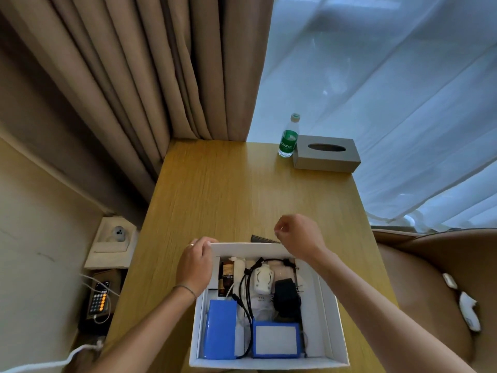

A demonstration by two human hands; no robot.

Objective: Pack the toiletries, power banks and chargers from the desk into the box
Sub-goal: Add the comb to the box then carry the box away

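White card box (329, 313) sits open at the near edge of the wooden desk (215, 189), and nearly everything the task asks for looks to be inside it already; two blue power banks (220, 328) lie along its near side, a black charger (287, 297) and a white plug adapter (262, 281) sit in its middle with black cables (246, 289) looped among them, and a brown bottle (227, 275) stands at its far left corner; the left hand (195, 265) has its fingers curled over the box's far left corner, steadying it; the right hand (298, 236) hovers just beyond the box's far wall with fingers drawn in to a loose pinch, and whether anything small is held there I cannot tell; a dark comb (265, 239) lies on the desk just behind that far wall, partly hidden by the right wrist, and seems the one toiletry left outside; so I would judge this the tail of the packing; next the right hand needs to pick up the comb and drop it in flat over the cables; a green water bottle (289, 138) and a grey tissue holder (326, 154) stand well beyond the box, and I doubt they belong to the job.
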